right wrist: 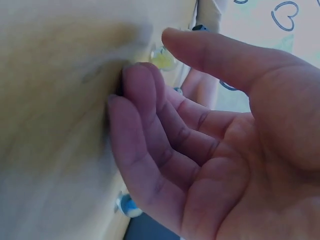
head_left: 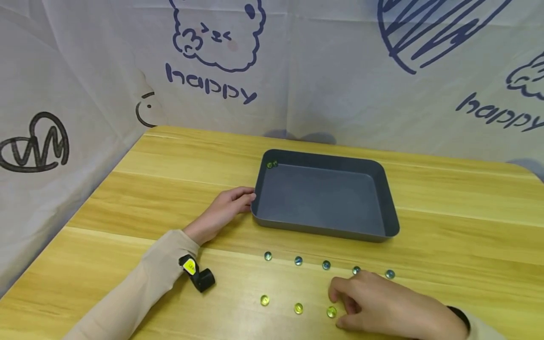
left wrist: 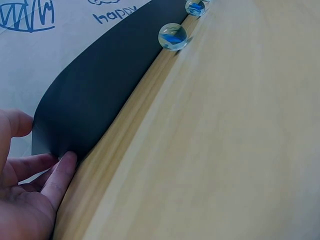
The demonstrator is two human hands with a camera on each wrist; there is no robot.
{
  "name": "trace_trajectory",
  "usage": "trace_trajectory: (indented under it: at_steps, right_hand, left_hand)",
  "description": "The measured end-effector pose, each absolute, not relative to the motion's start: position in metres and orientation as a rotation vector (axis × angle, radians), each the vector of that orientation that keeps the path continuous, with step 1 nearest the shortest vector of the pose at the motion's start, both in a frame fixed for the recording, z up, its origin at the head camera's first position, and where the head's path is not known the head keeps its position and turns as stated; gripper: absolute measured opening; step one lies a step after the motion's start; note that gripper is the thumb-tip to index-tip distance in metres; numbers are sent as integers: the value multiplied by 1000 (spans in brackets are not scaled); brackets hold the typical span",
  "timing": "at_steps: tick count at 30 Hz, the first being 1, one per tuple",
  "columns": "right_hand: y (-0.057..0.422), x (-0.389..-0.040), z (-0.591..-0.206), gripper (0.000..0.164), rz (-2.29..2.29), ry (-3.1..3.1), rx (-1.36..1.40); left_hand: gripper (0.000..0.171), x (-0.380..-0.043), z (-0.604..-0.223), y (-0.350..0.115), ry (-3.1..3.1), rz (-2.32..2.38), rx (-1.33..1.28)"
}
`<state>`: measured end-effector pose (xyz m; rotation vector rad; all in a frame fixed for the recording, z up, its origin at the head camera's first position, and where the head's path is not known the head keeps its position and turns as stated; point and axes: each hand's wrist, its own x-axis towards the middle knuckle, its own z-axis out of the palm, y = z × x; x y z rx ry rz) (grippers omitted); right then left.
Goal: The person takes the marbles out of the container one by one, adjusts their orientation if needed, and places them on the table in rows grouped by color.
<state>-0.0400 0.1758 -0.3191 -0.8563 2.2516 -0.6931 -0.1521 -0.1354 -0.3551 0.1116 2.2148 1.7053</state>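
Note:
My left hand [head_left: 227, 210] rests against the left side of a dark grey rectangular tray [head_left: 325, 229]; its fingertips touch the tray's outer wall in the left wrist view. Lower right, my right hand [head_left: 374, 302] hovers with thumb and fingers apart around a yellow marble [head_left: 331, 311]. That yellow marble [right wrist: 162, 59] shows beyond the thumb and bent fingers in the right wrist view. Two more yellow marbles, a middle one [head_left: 299, 308] and a left one [head_left: 265, 300], lie in the same row. Inside the tray's far left corner sit two greenish marbles [head_left: 269, 165].
Several blue-streaked clear marbles form a row between the tray and the yellow ones, from the leftmost marble [head_left: 267, 256] to the rightmost marble [head_left: 390, 274]. Everything stands on a wooden table [head_left: 140, 189]. Behind it hangs a white cloth [head_left: 323, 71] with drawings.

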Motion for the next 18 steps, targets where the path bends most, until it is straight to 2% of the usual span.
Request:
trace_trajectory:
  at_steps: [8,11,15,18]
  right_hand:
    - [180,-41,-307,20,-648,2238,-799]
    - [184,-44,-301,22,-699,2275,-889]
    - [190,-56,-289,34,-736,2354,-1054]
    - [189,-69,-274,42,-770,2375,-1052]
  left_hand:
    - [48,-151,-353,-136,2213,1706,130]
    - [48,-152,-353,-136,2217,1703,134]
    - [48,-152,-353,-136,2214,1704,129]
    - [49,-152,-355,-137,2213,1698,124]
